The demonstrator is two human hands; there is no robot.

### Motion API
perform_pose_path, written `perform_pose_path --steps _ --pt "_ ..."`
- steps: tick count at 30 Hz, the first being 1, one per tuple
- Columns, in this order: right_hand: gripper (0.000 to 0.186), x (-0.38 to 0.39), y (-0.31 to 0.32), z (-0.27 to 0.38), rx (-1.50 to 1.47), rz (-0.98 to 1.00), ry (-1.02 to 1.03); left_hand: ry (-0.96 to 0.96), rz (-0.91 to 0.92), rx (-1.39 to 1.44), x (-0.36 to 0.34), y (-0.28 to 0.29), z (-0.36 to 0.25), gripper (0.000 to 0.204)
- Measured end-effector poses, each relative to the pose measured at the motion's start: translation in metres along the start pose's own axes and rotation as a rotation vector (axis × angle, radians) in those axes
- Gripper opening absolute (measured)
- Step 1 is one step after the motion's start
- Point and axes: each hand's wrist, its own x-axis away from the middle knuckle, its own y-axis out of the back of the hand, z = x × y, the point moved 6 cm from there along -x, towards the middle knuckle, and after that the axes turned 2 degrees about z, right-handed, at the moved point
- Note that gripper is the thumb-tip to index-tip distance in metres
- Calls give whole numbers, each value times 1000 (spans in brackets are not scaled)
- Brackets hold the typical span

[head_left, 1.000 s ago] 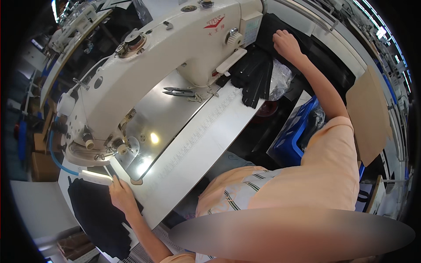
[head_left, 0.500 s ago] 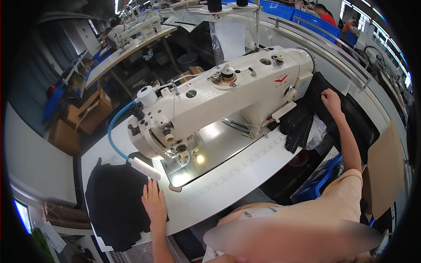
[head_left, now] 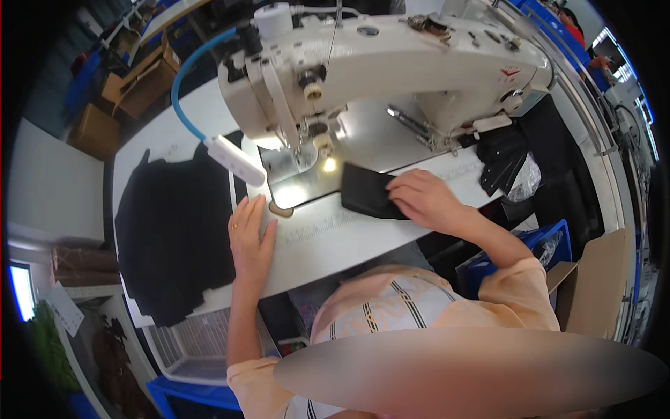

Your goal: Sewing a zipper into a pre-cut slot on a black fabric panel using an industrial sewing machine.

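Note:
My right hand [head_left: 427, 201] presses flat on a small black fabric piece [head_left: 366, 193] lying on the white table just right of the needle of the white sewing machine [head_left: 391, 63]. My left hand [head_left: 250, 237] rests flat and open on the table edge, beside a pile of black fabric [head_left: 171, 230] at the left. The needle area [head_left: 317, 150] is lit by a small lamp.
A stack of black pieces [head_left: 504, 160] and a clear plastic bag lie at the table's right end. A blue crate [head_left: 551, 244] and a brown cardboard box [head_left: 600, 279] stand at lower right. A white basket [head_left: 185, 346] sits under the table's left end.
My right hand came back from the stack at the right with a black piece and laid it by the needle. My left hand moved right, off the black pile.

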Motion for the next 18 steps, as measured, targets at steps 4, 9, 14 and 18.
perform_pose_path --steps 4,9,14,18 --pt "27 -32 -69 32 -87 -125 177 -72 12 81 27 -1 -33 47" --pt "30 -28 -51 22 -173 -101 76 -39 200 -89 42 -11 -45 47" --pt "50 16 -35 26 -76 51 138 -61 190 -144 61 -9 -57 50" --pt "53 45 -47 21 9 109 145 -110 120 -131 78 -12 -63 41"
